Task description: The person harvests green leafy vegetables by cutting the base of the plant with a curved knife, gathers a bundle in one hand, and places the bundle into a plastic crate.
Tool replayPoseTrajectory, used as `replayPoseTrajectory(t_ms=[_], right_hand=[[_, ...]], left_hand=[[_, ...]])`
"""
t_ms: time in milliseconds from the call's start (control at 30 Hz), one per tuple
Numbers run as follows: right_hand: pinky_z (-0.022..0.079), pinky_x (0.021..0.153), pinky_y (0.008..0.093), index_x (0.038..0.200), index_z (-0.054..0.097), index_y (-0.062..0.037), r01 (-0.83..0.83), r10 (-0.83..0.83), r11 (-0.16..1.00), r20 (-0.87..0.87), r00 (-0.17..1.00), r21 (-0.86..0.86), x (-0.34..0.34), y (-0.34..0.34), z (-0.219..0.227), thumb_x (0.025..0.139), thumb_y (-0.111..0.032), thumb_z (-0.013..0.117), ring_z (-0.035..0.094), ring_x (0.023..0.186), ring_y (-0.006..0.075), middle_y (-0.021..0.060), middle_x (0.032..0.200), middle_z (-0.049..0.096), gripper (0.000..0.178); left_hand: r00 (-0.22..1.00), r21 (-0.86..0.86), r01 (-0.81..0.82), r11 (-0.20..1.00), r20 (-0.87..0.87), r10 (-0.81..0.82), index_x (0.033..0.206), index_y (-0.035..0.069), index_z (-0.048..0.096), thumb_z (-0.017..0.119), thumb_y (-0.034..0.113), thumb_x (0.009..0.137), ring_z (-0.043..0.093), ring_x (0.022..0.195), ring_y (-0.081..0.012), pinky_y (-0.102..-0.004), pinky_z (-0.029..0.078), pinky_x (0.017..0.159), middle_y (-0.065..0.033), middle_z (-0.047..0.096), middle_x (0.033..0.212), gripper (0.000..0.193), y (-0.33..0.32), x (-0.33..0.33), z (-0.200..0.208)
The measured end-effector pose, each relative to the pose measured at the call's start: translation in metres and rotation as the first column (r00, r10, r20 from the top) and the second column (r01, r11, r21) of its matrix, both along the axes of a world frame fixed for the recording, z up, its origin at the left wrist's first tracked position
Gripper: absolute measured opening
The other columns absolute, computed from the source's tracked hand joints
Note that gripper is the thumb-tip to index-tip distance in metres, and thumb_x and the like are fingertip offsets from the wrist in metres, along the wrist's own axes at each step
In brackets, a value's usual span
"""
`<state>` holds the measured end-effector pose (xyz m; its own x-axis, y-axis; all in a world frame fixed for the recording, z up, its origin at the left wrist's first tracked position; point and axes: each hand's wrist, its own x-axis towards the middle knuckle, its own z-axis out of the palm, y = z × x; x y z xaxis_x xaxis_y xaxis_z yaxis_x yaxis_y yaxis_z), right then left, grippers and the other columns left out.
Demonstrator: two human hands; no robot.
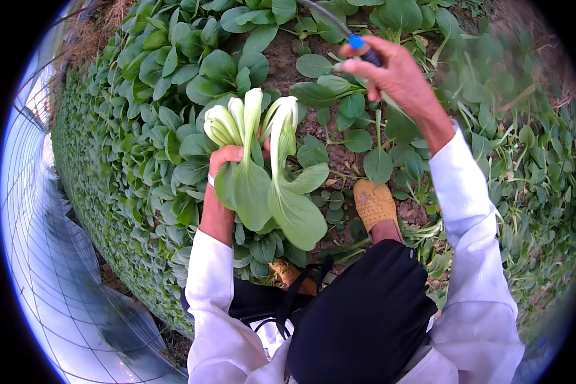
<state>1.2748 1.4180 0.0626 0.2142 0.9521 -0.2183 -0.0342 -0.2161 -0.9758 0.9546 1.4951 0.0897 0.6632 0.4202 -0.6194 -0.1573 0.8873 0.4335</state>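
Note:
My left hand is closed around a bunch of bok choy. The pale green stalk ends point up and away, and the broad leaves hang toward me over the wrist. Most of its fingers are hidden behind the stalks. Up and to the right, my right hand grips a sickle by its dark handle. A blue collar joins the handle to the curved grey blade, which reaches to the far left above the plants. A pale green stalk or leaf shows just under the right hand; whether it is held, I cannot tell.
Dense growing bok choy fills the left side. Loose leaves and plants lie on brown soil at right. My yellow-brown shoe stands among them, below a black-covered knee. Translucent sheeting with a grid runs along the left edge.

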Motion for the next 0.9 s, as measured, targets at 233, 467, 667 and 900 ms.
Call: replayPoseTrajectory(t_ms=[233, 467, 667, 900], right_hand=[[0.031, 0.039, 0.0182, 0.11, 0.064, -0.0046, -0.079, 0.012, 0.993, -0.586, 0.81, -0.089, -0.047, 0.008, -0.022, 0.084, -0.023, 0.074, 0.047, 0.047, 0.0021, -0.0028, 0.075, 0.061, 0.033], [0.037, 0.041, 0.0198, 0.085, 0.06, -0.0027, 0.133, -0.164, 0.95, -0.091, 0.982, -0.283, -0.014, 0.014, -0.046, 0.075, -0.037, 0.081, 0.048, 0.042, 0.0053, -0.0022, 0.059, 0.053, 0.041], [0.048, 0.051, 0.0332, 0.063, 0.053, -0.005, 0.079, -0.009, 0.985, 0.404, 0.915, -0.157, -0.009, 0.029, -0.045, 0.076, -0.043, 0.074, 0.059, 0.049, 0.0175, 0.0068, 0.056, 0.057, 0.045], [0.046, 0.047, 0.0299, 0.084, 0.059, -0.0001, 0.074, -0.081, 0.991, -0.055, 0.995, -0.115, -0.052, 0.022, 0.0, 0.08, -0.034, 0.07, 0.057, 0.047, 0.0134, 0.0034, 0.058, 0.055, 0.036]], left_hand=[[0.989, 0.073, 0.077, 0.994, -0.134, -0.067, 0.129, -0.002, 0.047, 0.063, 0.01, 0.072, 0.06, 0.108, -0.0322, -0.0433, 0.048, 0.097, -0.019, 0.061, 0.114, 0.061, -0.005, 0.037, -0.005], [0.923, 0.478, 0.038, 0.878, -0.353, 0.152, 0.131, -0.006, 0.043, 0.062, 0.006, 0.075, 0.062, 0.102, -0.0284, -0.0383, 0.052, 0.091, -0.023, 0.06, 0.118, 0.061, 0.032, -0.003, 0.046], [0.845, 0.553, 0.135, 0.822, -0.498, 0.197, 0.126, -0.002, 0.05, 0.068, 0.003, 0.074, 0.064, 0.095, -0.024, -0.0353, 0.053, 0.087, -0.0136, 0.064, 0.108, 0.054, 0.037, 0.003, 0.071], [0.81, 0.548, 0.382, 0.745, -0.586, 0.016, 0.112, 0.002, 0.058, 0.079, 0.0, 0.068, 0.062, 0.091, -0.0136, -0.029, 0.05, 0.084, -0.0032, 0.064, 0.103, 0.049, -0.006, 0.075, 0.034]])
